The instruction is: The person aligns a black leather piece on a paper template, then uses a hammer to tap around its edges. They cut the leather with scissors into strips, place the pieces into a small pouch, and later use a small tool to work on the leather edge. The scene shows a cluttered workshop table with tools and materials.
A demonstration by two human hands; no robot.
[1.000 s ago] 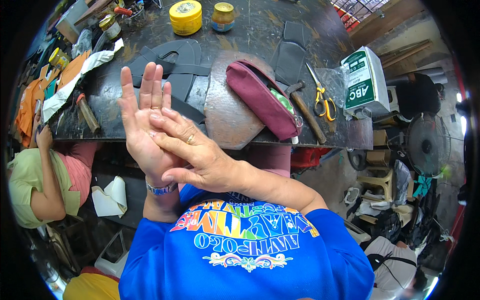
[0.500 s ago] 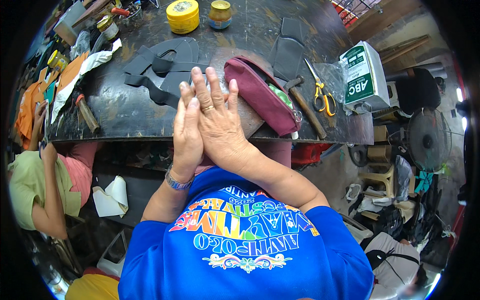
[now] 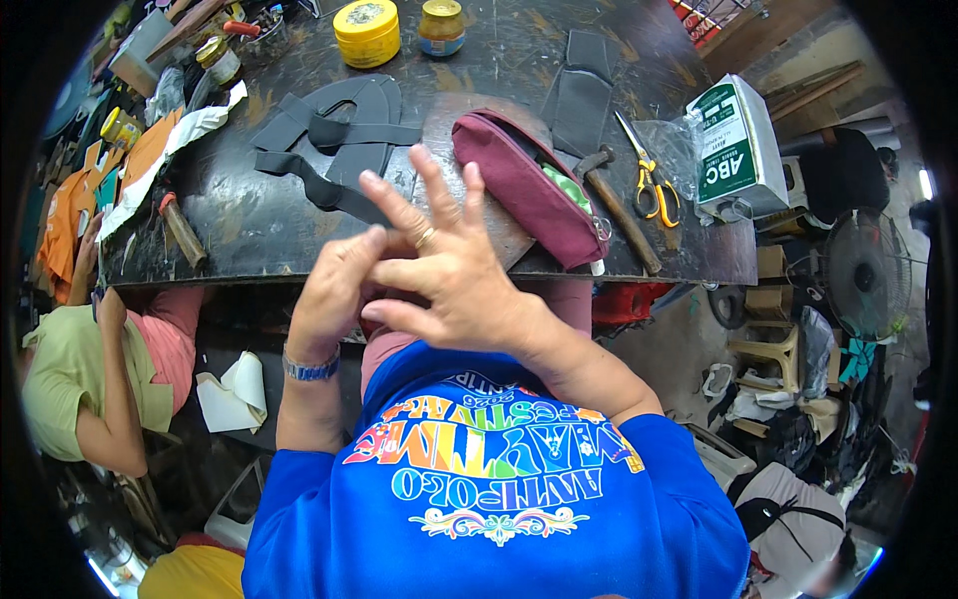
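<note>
L hand [image 3: 334,285], w/ a watch [image 3: 311,369] on the wrist, was turned in, its fingers part-curled & pressed vs the R hand [image 3: 454,270]; couldn't tell if they'd closed round a finger, as the contact pt was partly hidden. R fingers were spread wide, back of hand up, a ring [image 3: 426,240] on one; nothing visible in their grip. Both hands met at the near edge of the table [image 3: 249,230].

Black strap [image 3: 321,190] lay just beyond the L fingertips, nr the R ones too, w/ a black sole [image 3: 384,98] past it. Maroon pouch [image 3: 499,165], part-unzipped, sat just right of the R fingertips, on a brown board [image 3: 439,115]. Further right of the fingers, in order: hammer [image 3: 629,222], scissors [image 3: 647,170] w/ yel. handles, wht/grn box [image 3: 738,150]. Well beyond the fingers: yel. tub [image 3: 367,40] & a jar [image 3: 441,30], side by side. Well left of them: a wooden handle [image 3: 183,232].
</note>
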